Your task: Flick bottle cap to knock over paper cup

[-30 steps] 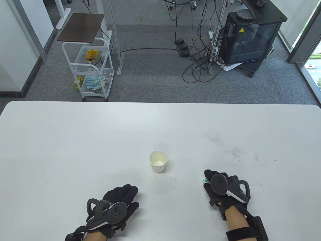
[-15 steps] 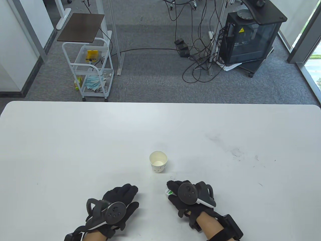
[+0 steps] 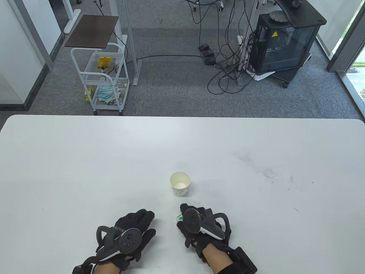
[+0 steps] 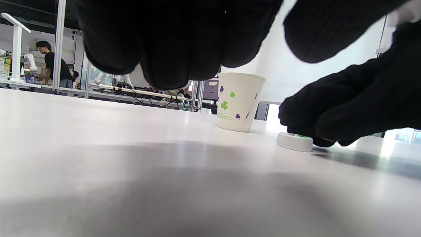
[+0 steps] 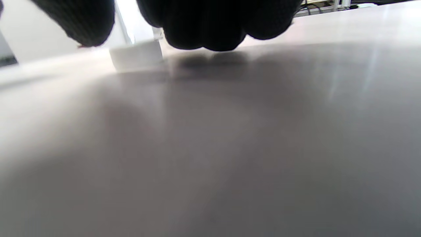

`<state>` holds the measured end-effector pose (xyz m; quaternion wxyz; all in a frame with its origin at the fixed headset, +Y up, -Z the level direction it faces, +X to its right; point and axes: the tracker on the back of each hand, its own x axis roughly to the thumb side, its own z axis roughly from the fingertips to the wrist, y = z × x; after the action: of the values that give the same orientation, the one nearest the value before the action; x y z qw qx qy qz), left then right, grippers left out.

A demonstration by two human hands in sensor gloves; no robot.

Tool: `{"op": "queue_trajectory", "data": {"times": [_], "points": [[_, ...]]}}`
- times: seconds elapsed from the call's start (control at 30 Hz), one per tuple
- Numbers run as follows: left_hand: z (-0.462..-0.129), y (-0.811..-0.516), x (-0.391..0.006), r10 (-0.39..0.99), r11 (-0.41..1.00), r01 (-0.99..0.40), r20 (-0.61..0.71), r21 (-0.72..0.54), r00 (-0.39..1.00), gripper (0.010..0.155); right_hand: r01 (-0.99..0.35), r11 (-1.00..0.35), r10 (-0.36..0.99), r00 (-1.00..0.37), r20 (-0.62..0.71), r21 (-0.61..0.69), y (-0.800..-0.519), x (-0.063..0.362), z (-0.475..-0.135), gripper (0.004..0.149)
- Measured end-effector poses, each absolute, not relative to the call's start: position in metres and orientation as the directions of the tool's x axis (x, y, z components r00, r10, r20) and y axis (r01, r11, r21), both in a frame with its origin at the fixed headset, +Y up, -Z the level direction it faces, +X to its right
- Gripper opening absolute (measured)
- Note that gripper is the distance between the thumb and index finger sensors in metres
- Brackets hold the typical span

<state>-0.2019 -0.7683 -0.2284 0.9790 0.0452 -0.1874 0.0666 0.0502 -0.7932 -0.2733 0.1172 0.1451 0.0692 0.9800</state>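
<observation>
One white bottle cap (image 4: 294, 142) lies flat on the table (image 3: 85, 159), just near of the upright paper cup (image 3: 180, 183), right hand (image 3: 196, 225) fingertips (image 4: 325, 128) bunched on it, left hand (image 3: 128, 234) fingers loosely together, idle; risk: an off-line or weak flick likely slides past.

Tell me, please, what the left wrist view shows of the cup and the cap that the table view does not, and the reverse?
Only the left wrist view shows the paper cup side on: upright, printed with green and purple clovers, standing apart from the bottle cap, which lies flat on the table with the right hand touching it.

Only the table view shows the cup's open mouth, and the left hand resting beside the right.

Both show the cap at the right hand's fingertips, short of the cup.
</observation>
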Motion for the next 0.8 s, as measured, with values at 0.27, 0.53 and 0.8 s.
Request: {"op": "queue_trajectory", "data": {"times": [0.27,0.53,0.8], "points": [[-0.23,-0.77,-0.203,0.113,0.989,-0.141,0.369,0.05,0.922,0.063,-0.476,-0.828,0.53,-0.838,0.134,0.296,-0.805,0.077,-0.256,0.035],[-0.23,-0.771,-0.201,0.112,0.99,-0.134,0.379,0.033,0.919,0.063,-0.377,-0.821,0.487,-0.855,0.179,0.43,-0.812,0.055,-0.256,0.032],[-0.23,-0.769,-0.204,0.134,0.987,-0.158,0.369,0.035,0.92,0.063,-0.469,-0.823,0.534,-0.831,0.155,0.32,-0.803,0.068,-0.246,0.069]]}}
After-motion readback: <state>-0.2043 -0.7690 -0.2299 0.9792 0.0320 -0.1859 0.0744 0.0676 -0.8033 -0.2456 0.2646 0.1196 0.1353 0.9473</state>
